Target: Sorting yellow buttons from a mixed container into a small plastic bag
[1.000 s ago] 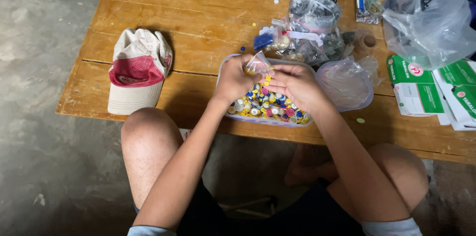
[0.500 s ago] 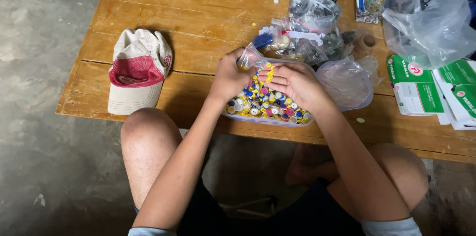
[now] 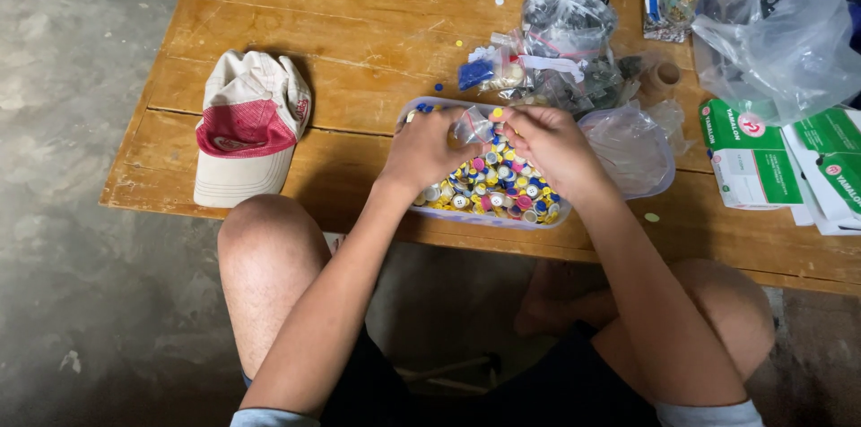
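Tabletop (image 3: 359, 23) of worn orange-brown wood planks carries everything. Large clear plastic bag (image 3: 780, 23) slumps at far right corner, green-and-white cardboard boxes (image 3: 749, 162) below it by right edge. Red-and-cream fabric cap (image 3: 249, 126) lies near left edge. Shallow clear plastic tray (image 3: 502, 194) heaped with small multicoloured round caps sits at near edge, centre. Knotted clear bags of small parts (image 3: 565, 32) just behind tray. Left hand (image 3: 429, 151) and right hand (image 3: 552, 147) over tray, fingers of both pinched shut on small clear plastic bag (image 3: 473, 126) between them.
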